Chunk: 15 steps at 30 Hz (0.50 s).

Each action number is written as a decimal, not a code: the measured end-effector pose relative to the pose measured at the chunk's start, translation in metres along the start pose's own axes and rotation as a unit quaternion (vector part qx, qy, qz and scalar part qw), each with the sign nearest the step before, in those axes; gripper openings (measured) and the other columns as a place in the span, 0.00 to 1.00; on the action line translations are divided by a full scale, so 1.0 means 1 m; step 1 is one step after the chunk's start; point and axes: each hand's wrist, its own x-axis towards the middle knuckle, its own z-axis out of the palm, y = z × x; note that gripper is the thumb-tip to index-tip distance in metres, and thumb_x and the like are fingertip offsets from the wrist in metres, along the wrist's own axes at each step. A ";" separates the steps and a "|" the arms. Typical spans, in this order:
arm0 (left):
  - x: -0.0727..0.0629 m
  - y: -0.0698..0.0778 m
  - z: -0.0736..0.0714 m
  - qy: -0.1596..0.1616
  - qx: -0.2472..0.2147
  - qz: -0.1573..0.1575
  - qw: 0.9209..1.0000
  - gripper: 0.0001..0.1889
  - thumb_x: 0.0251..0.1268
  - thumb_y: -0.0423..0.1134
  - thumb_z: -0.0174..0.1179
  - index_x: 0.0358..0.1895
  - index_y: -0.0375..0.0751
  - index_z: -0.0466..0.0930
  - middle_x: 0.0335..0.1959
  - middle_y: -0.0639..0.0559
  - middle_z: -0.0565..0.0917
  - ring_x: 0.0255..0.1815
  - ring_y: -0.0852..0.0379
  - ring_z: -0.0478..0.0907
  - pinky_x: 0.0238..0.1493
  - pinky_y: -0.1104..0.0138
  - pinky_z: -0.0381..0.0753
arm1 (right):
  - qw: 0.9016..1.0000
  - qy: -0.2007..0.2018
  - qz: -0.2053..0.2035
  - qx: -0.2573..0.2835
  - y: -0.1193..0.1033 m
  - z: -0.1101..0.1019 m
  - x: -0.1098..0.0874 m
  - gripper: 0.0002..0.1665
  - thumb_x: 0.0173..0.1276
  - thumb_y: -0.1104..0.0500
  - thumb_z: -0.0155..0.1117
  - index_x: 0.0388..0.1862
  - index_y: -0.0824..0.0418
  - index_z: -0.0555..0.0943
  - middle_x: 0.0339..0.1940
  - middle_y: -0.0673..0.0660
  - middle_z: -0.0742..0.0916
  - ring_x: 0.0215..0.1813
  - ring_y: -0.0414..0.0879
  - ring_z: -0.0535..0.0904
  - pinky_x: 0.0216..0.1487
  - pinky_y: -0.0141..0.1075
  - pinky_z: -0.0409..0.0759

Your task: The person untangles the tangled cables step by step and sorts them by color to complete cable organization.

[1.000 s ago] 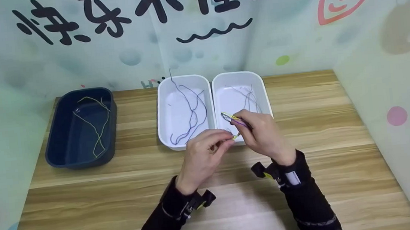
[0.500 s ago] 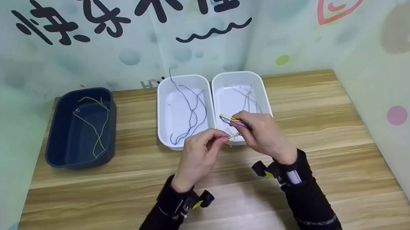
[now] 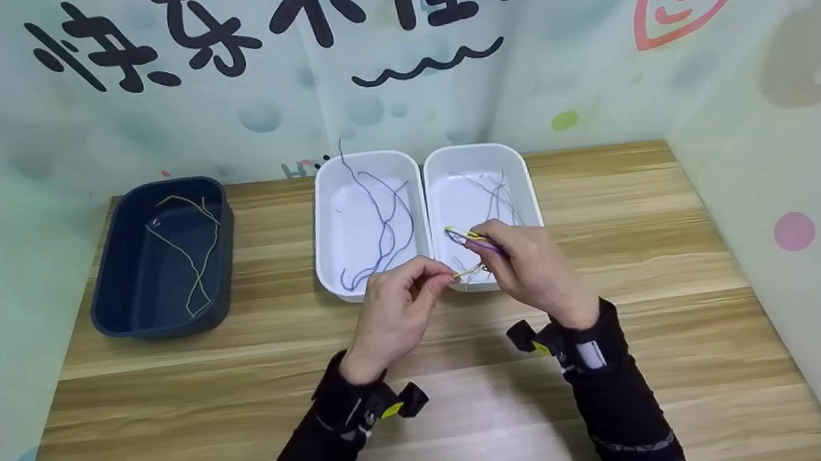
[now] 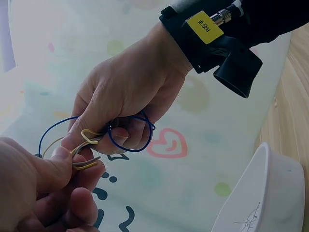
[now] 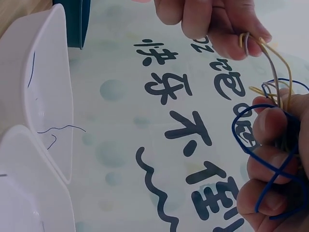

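In the head view, my left hand [image 3: 396, 315] pinches the ends of a yellow wire [image 5: 286, 62] and a grey wire [image 5: 273, 67] between thumb and forefinger. My right hand [image 3: 535, 275] grips the rest of these thin wires, along with a looped blue wire [image 5: 251, 152]. Both hands are raised over the front of the right white bin [image 3: 441, 161]. A short stretch of yellow and grey spans the gap between them. The right palm and its curled fingers hide the middle of the bundle.
Left of that bin, touching it, stands another white bin [image 3: 328, 231] with several blue wires [image 3: 383, 222]. Grey wires [image 3: 501, 195] lie in the right one. At the left, a dark blue bin [image 3: 104, 297] holds yellow wires [image 3: 196, 270]. A printed cloth [image 3: 589, 55] hangs behind the table [image 3: 630, 239].
My left hand has shifted slightly left, away from the right one, and more of the yellow and grey wires shows between them. The right hand has barely moved; the bins stay put.
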 end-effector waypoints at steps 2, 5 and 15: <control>0.000 0.000 0.000 0.003 0.004 -0.004 1.000 0.07 0.66 0.38 0.61 0.36 0.38 0.84 0.25 0.53 0.83 0.22 0.66 0.69 0.24 0.74 0.69 | 1.000 0.003 0.004 -0.004 0.000 0.000 0.000 0.06 0.63 0.69 0.63 0.39 0.65 0.78 0.21 0.55 0.81 0.21 0.44 0.75 0.23 0.37 0.76; 0.000 -0.001 -0.001 0.007 0.005 -0.006 1.000 0.07 0.66 0.38 0.61 0.36 0.39 0.84 0.26 0.53 0.84 0.22 0.66 0.70 0.24 0.74 0.69 | 1.000 0.013 0.008 -0.010 0.001 0.000 0.000 0.05 0.63 0.69 0.62 0.39 0.65 0.78 0.19 0.54 0.80 0.21 0.44 0.74 0.23 0.37 0.75; 0.000 -0.001 -0.003 0.015 0.002 -0.013 1.000 0.06 0.65 0.37 0.62 0.35 0.38 0.84 0.25 0.52 0.84 0.21 0.66 0.70 0.24 0.75 0.68 | 0.993 0.104 0.058 0.004 0.001 0.004 0.003 0.03 0.68 0.67 0.60 0.36 0.67 0.78 0.19 0.55 0.81 0.20 0.43 0.76 0.21 0.34 0.74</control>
